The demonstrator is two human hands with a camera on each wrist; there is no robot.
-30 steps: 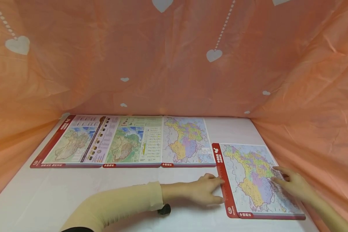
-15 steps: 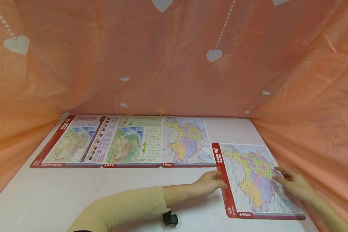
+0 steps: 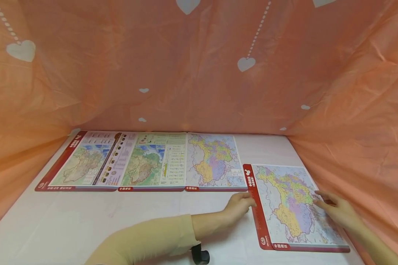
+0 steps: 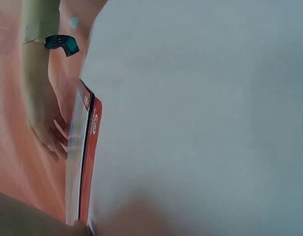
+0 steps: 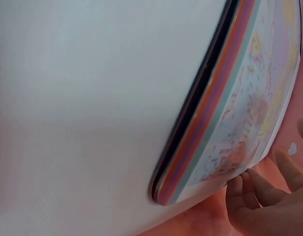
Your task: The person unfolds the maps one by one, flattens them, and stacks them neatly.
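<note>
Fingers of left hand (image 3: 239, 208) have slid up map stack (image 3: 293, 206) edge — right hand (image 3: 336, 211) stays flat.

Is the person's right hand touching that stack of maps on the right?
Touching. The head view shows the right hand resting on the stack of maps; the right wrist view shows fingertips at its edge.

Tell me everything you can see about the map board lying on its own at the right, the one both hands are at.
The map board is a flat, stiff-looking rectangle with a glossy colour map in yellow, green and purple. A red strip with white print runs down its left side and along the near edge. It lies flat on the white table, apart from the row of three. The left hand touches its red left edge; the right hand rests on its right edge.
</note>
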